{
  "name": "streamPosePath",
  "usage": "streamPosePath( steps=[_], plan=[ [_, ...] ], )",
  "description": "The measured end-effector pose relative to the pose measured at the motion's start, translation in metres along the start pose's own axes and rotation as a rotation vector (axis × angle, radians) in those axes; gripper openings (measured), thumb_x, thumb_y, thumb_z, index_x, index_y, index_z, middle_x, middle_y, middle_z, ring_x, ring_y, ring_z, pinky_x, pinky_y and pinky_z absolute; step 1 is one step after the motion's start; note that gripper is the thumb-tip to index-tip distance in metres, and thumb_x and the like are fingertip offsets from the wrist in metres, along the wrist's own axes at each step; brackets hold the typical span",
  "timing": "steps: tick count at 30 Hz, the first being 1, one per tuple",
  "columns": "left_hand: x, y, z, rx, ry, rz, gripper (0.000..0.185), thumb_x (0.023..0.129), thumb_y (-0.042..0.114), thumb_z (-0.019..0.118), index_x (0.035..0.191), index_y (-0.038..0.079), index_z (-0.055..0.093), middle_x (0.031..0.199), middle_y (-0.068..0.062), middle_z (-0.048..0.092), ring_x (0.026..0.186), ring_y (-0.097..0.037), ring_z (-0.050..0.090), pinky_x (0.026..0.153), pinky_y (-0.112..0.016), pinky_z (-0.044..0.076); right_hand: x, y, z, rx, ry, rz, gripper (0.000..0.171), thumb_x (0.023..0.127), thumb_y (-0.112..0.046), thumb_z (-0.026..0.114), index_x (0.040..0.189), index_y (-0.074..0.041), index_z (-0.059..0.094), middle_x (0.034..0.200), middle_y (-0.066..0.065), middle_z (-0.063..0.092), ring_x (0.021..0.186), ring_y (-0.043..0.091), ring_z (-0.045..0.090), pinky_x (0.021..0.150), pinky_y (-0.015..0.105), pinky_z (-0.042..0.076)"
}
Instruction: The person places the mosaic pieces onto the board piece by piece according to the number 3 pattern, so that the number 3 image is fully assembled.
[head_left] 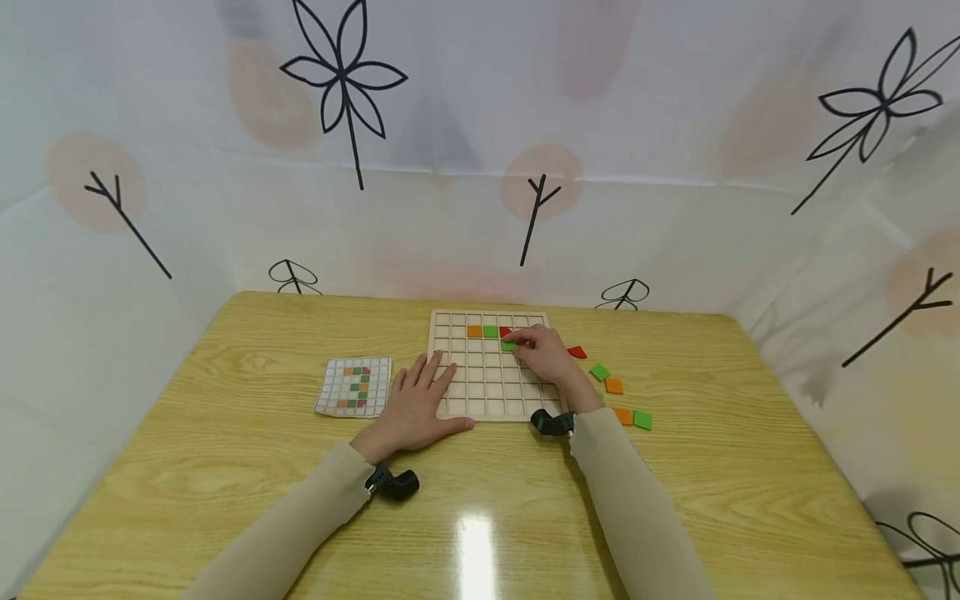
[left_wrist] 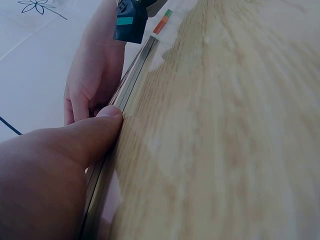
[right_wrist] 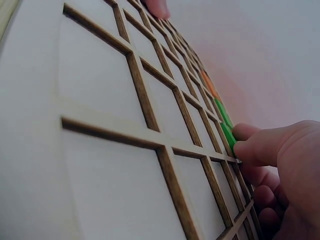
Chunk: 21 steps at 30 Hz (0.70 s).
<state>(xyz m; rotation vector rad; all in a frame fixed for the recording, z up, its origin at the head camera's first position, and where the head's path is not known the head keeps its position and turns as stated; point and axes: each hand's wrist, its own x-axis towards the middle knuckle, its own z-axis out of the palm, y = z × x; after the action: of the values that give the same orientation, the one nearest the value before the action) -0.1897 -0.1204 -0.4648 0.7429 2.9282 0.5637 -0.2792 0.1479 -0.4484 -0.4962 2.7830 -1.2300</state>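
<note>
A pale wooden grid board (head_left: 487, 400) lies on the table, with an orange tile (head_left: 475, 332), a green tile (head_left: 491, 332) and a partly covered red tile (head_left: 505, 332) in a row near its far side. My right hand (head_left: 546, 353) pinches another green tile (right_wrist: 227, 136) between thumb and fingertips, at the cell just nearer than the red one. Spread over the board's left edge is my left hand (head_left: 417, 408), fingers straight, its thumb (left_wrist: 100, 122) along the near edge. Left of that hand lies a printed pattern card (head_left: 337, 392) with coloured squares on a grid.
Loose tiles lie right of the board: a red tile (head_left: 577, 352), a green tile (head_left: 599, 372), an orange tile (head_left: 614, 386), and, beside the right forearm, another orange tile (head_left: 623, 416) and a green tile (head_left: 642, 420). A patterned cloth (head_left: 450, 233) hangs behind the table.
</note>
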Motion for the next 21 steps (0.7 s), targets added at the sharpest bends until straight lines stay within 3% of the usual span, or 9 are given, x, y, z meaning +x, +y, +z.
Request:
streamPosePath(
  steps=[10, 18, 21],
  plan=[
    [0.001, -0.001, 0.0, 0.006, -0.005, -0.005, 0.096, 0.091, 0.071, 0.052, 0.161, 0.014, 0.02, 0.166, -0.014, 0.003, 0.151, -0.035, -0.001, 0.116, -0.061, 0.006, 0.001, 0.002, -0.002, 0.036, -0.008, 0.0, 0.027, 0.099, -0.006, 0.056, 0.121, -0.005, 0.072, 0.118, 0.016, 0.06, 0.093, 0.028, 0.053, 0.079, 0.04, 0.043],
    [0.0, 0.0, -0.001, -0.008, -0.001, -0.004, 0.096, 0.091, 0.071, 0.053, 0.161, 0.014, 0.021, 0.166, -0.013, 0.003, 0.151, -0.035, 0.0, 0.116, -0.061, 0.006, -0.001, 0.005, -0.012, 0.179, -0.02, 0.174, 0.029, 0.106, -0.019, 0.052, 0.129, -0.013, 0.067, 0.128, 0.01, 0.06, 0.108, 0.028, 0.055, 0.087, 0.042, 0.045],
    [-0.001, 0.001, -0.001, -0.006, -0.002, -0.005, 0.096, 0.091, 0.071, 0.053, 0.161, 0.014, 0.021, 0.166, -0.013, 0.003, 0.151, -0.035, -0.001, 0.116, -0.061, 0.006, -0.003, 0.011, -0.017, 0.207, 0.02, 0.178, 0.028, 0.106, -0.021, 0.051, 0.127, -0.014, 0.068, 0.127, 0.008, 0.061, 0.102, 0.026, 0.055, 0.082, 0.04, 0.045]
  ],
)
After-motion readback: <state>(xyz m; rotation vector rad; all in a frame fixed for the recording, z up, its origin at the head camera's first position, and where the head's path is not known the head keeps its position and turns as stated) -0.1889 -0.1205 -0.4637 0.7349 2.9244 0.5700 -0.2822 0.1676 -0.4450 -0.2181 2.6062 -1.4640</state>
